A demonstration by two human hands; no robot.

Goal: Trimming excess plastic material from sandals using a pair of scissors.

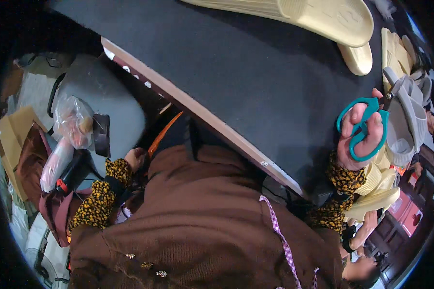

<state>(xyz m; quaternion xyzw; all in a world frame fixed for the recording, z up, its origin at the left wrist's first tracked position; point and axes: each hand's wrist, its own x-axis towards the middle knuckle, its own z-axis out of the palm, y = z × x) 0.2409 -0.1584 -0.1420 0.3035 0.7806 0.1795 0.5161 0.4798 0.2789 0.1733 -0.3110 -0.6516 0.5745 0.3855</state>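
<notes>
My right hand [353, 142] is closed around a pair of scissors [382, 120] with teal handles, its fingers through the loops. The dark blades point up and right, toward a grey slipper [401, 132] at the table's right side; I cannot tell whether they touch it. Down by my lap at the left is my left hand [136, 159], below the table's level. Its fingers are mostly hidden and dark. Beside it runs a thin orange strip [165, 134]. A large cream slipper [323, 21] lies at the far side of the table, with another cream slipper [358, 59] partly under it.
The dark tabletop [217, 72] has a pale worn edge running diagonally before me. More cream slippers [378, 192] are piled at right, near another person's hand [366, 229]. At left, a grey seat [99, 82] holds a clear plastic bag [73, 120], beside a cardboard box [17, 139].
</notes>
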